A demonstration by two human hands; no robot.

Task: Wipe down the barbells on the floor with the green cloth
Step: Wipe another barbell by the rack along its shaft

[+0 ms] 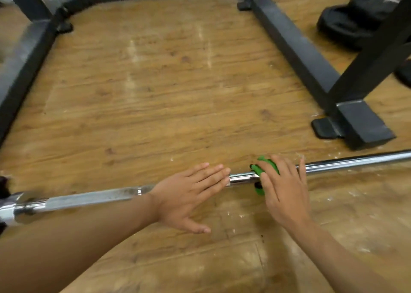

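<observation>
Fingers (270,175) of the right hand (285,195) are lying across the green cloth (268,162), pressing it down onto the barbell (355,163). They are reaching over the bar almost straight rather than closing round it, with the thumb stretched out along the shaft. The cloth is bunching around the bar under that hand, with a little green showing above and below. Just beside it, the left hand (189,192) is resting flat on the shaft with its fingers extended, apparently steadying it against rolling. The barbell is lying on the wooden floor (166,103), running from the sleeve (13,208) at the left edge out past the right edge.

From where I am standing, the wiping looks to be under way near mid-shaft. The next stroke probably calls for sliding the cloth along the chrome, pressing firmly, while the flat hand is stopping the bar from turning. A black rack frame (300,45) is standing beyond, with weight plates (347,23) further off.
</observation>
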